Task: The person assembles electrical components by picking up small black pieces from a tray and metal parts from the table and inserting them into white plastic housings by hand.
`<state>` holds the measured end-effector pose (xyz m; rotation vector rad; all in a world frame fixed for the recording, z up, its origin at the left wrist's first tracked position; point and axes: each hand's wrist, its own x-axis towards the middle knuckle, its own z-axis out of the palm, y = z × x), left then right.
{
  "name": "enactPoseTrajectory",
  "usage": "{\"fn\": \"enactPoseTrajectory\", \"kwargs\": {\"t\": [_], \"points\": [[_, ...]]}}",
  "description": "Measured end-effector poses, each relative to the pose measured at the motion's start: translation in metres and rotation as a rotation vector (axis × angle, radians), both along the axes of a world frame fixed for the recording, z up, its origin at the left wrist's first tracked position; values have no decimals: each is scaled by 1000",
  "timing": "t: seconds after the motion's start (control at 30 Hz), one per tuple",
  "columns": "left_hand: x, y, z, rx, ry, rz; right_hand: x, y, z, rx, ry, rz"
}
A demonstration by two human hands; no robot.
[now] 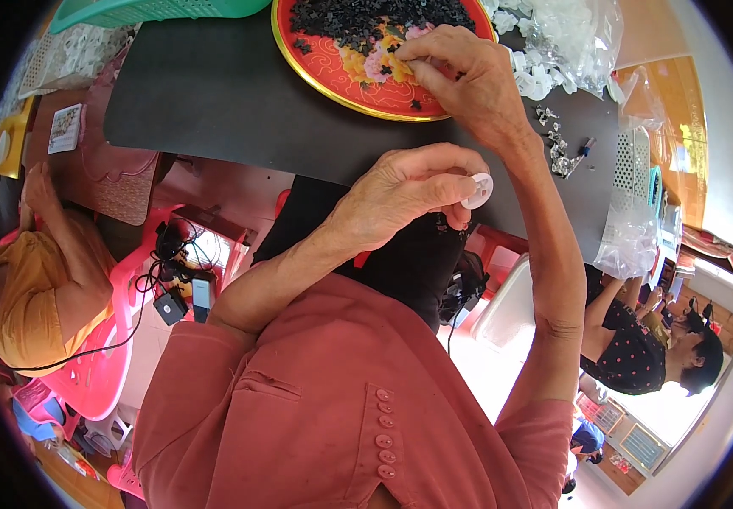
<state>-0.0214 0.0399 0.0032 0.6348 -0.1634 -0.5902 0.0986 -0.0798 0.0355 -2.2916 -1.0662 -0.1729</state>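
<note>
Between the thumb and fingers of my left hand (413, 188) is a small round white plastic piece (478, 192), held just past the near edge of the dark table. My right hand (461, 72) is over the red round tray (324, 81) with a gold rim, its thumb and forefinger pinched together. Whatever sits between those fingertips is too small or hidden to name. Many small black plastic pieces (341, 21) are heaped on the far part of the tray, with a few scattered on its flower pattern.
White plastic pieces (536, 76) and a clear bag (583, 34) lie right of the tray. Small clear and metallic parts (560, 153) rest on the dark table (205, 102). A green basket (154, 10) stands far left. Other people sit at left and right.
</note>
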Motion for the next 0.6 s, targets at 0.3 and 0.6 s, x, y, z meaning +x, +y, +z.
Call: {"fn": "enactPoseTrajectory", "kwargs": {"t": [0.3, 0.6], "points": [[0, -2, 3, 7, 29, 25, -1, 1, 0, -27, -12, 1], [0, -3, 2, 18, 38, 22, -5, 6, 5, -76, 6, 20]]}}
